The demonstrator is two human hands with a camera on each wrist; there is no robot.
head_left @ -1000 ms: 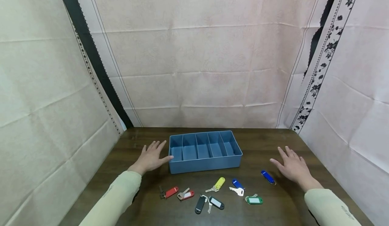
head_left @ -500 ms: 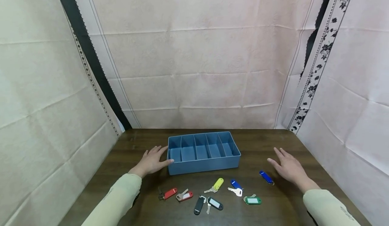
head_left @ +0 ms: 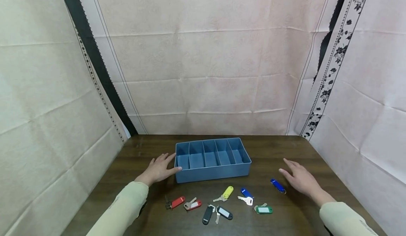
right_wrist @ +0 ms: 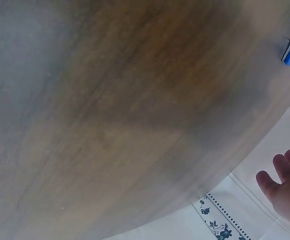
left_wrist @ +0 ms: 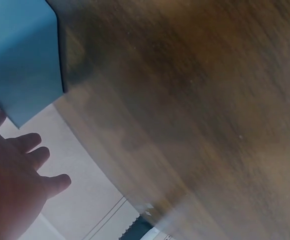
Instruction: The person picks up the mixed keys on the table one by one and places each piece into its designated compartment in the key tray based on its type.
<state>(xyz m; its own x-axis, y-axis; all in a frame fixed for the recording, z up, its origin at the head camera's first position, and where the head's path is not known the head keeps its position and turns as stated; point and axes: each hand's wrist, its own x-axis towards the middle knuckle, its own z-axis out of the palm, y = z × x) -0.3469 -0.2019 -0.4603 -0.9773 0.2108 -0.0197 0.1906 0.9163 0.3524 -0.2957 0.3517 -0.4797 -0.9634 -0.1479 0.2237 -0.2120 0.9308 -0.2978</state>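
Note:
A blue organizer box (head_left: 213, 172) with several compartments stands at the table's middle. My left hand (head_left: 158, 169) is at its left end, thumb tip at the front corner and forefinger at the side rim, fingers spread. The left wrist view shows the box's end wall (left_wrist: 22, 75) beside the fingers. My right hand (head_left: 301, 181) is held over the table at the right, fingers extended, holding nothing. Nearest to it lies a blue key tag (head_left: 278, 186), which the right wrist view also shows.
In front of the box lie keys with tags: two red (head_left: 178, 202), two black (head_left: 207, 214), a yellow (head_left: 228, 192), a second blue (head_left: 246, 193) and a green (head_left: 264, 209). White cloth (head_left: 203, 70) hangs behind and beside the wooden table (head_left: 152, 222).
My left hand has moved in to the box's left end, its forefinger now at the rim. The right hand's fingers have drawn together and dipped slightly. The view has shifted a little.

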